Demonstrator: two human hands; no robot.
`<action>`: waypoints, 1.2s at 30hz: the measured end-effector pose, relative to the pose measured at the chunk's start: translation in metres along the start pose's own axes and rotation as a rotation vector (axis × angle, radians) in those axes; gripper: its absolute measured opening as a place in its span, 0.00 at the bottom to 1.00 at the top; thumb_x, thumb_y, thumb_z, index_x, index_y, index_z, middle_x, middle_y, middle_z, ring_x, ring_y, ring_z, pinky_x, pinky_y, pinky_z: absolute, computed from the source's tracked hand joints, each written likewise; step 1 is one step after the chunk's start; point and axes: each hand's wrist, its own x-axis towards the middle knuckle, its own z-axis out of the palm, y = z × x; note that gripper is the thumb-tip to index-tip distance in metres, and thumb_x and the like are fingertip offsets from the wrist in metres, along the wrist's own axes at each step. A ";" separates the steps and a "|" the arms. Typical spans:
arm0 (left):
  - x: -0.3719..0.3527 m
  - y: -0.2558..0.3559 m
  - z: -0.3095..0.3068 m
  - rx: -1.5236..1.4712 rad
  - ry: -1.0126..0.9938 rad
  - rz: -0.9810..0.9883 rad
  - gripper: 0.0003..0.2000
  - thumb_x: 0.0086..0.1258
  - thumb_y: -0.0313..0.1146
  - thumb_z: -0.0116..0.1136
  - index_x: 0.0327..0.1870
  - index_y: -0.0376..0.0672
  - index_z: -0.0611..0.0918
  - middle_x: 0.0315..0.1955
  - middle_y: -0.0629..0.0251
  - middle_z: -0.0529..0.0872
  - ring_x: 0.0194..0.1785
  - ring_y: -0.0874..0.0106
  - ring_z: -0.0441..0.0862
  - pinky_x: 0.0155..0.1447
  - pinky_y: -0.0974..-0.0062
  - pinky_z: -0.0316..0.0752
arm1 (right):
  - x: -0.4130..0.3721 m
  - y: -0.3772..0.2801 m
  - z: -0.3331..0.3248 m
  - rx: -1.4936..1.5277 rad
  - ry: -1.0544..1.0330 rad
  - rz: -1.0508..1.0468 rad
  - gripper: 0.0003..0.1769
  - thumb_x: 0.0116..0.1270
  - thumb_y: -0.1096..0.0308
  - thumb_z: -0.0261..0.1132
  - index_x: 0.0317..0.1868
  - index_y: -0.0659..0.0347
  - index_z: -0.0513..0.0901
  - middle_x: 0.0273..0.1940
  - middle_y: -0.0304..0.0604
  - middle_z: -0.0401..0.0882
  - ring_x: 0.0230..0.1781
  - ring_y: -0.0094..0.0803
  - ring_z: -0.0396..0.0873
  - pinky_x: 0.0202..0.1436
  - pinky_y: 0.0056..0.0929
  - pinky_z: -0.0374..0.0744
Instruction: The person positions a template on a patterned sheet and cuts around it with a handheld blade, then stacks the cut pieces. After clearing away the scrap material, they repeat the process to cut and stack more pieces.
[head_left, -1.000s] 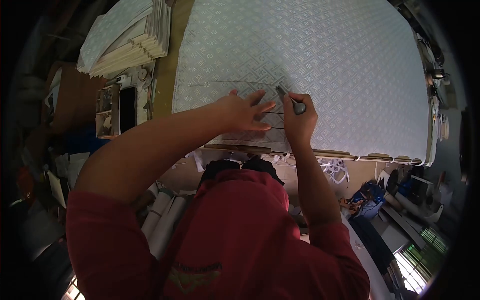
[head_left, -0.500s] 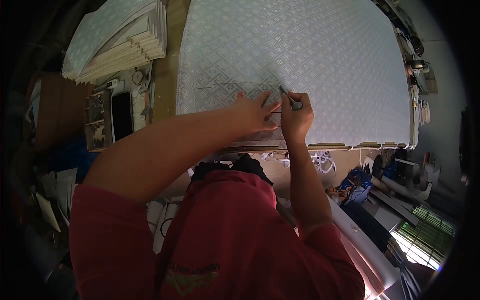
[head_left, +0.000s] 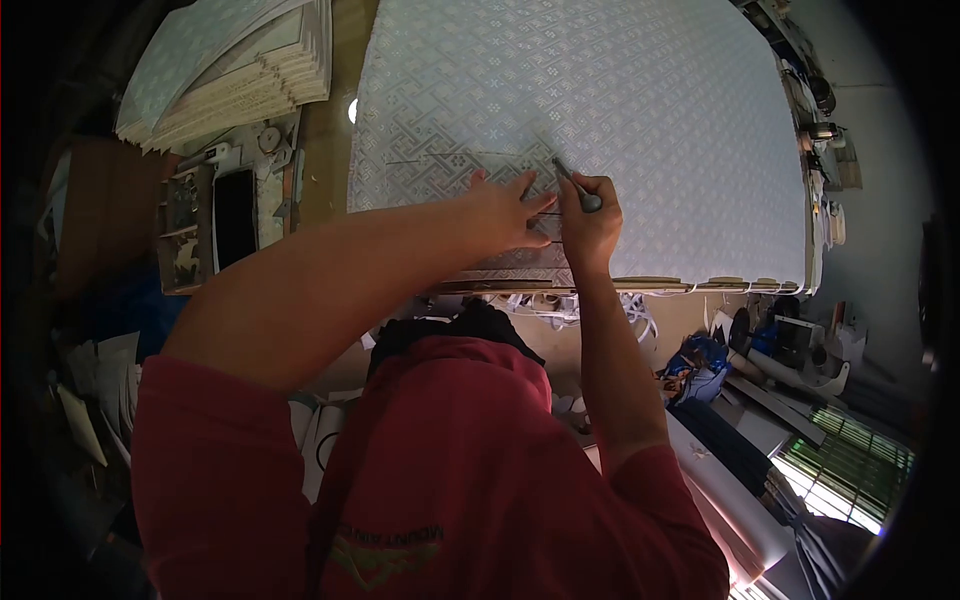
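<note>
Patterned pale fabric (head_left: 640, 120) covers the table top. My left hand (head_left: 507, 212) lies spread on it near the front edge, pressing on what looks like a clear flat template whose outline is hard to make out. Just to the right, my right hand (head_left: 591, 222) is closed around a dark-handled pointed tool (head_left: 588, 200). The tool slants up and to the left, its tip on or just above the fabric beyond my left fingertips. Part of the handle is hidden in my palm.
A stack of cut patterned sheets (head_left: 240, 80) sits at the upper left. Below it are a dark phone (head_left: 236, 220) and a wooden compartment box (head_left: 186, 230). The table's front edge (head_left: 650, 286) runs close to my body. Rolls (head_left: 720, 490) lean at the lower right.
The view has shifted slightly, so the table and its objects appear a little further left and higher. My hands keep nearly the same pose, with the tool still in my right hand.
</note>
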 end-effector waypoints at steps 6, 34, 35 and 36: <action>-0.008 0.002 -0.007 0.041 -0.012 0.010 0.21 0.80 0.44 0.52 0.72 0.79 0.75 0.85 0.62 0.54 0.85 0.46 0.54 0.65 0.25 0.75 | 0.042 0.021 -0.027 0.091 -0.303 -0.099 0.08 0.66 0.73 0.76 0.44 0.63 0.88 0.37 0.45 0.90 0.35 0.30 0.86 0.43 0.30 0.83; -0.006 0.017 -0.021 0.045 -0.134 -0.099 0.25 0.84 0.53 0.41 0.80 0.76 0.62 0.84 0.66 0.56 0.86 0.54 0.53 0.70 0.29 0.70 | 0.128 -0.027 0.046 0.240 -1.149 -0.325 0.07 0.63 0.74 0.75 0.41 0.62 0.87 0.31 0.42 0.88 0.32 0.23 0.84 0.36 0.27 0.80; -0.004 0.017 -0.019 -0.112 -0.136 -0.149 0.27 0.84 0.58 0.40 0.82 0.74 0.61 0.84 0.66 0.58 0.86 0.56 0.53 0.73 0.27 0.65 | 0.123 -0.036 0.055 0.247 -1.158 -0.329 0.07 0.63 0.74 0.75 0.41 0.62 0.87 0.31 0.42 0.88 0.32 0.23 0.84 0.36 0.27 0.80; -0.002 0.018 -0.010 -0.115 -0.138 -0.159 0.27 0.84 0.58 0.40 0.82 0.74 0.61 0.84 0.66 0.58 0.86 0.56 0.53 0.73 0.27 0.65 | 0.118 -0.047 0.066 0.261 -1.192 -0.338 0.07 0.64 0.72 0.75 0.41 0.63 0.87 0.31 0.42 0.88 0.32 0.24 0.84 0.37 0.27 0.80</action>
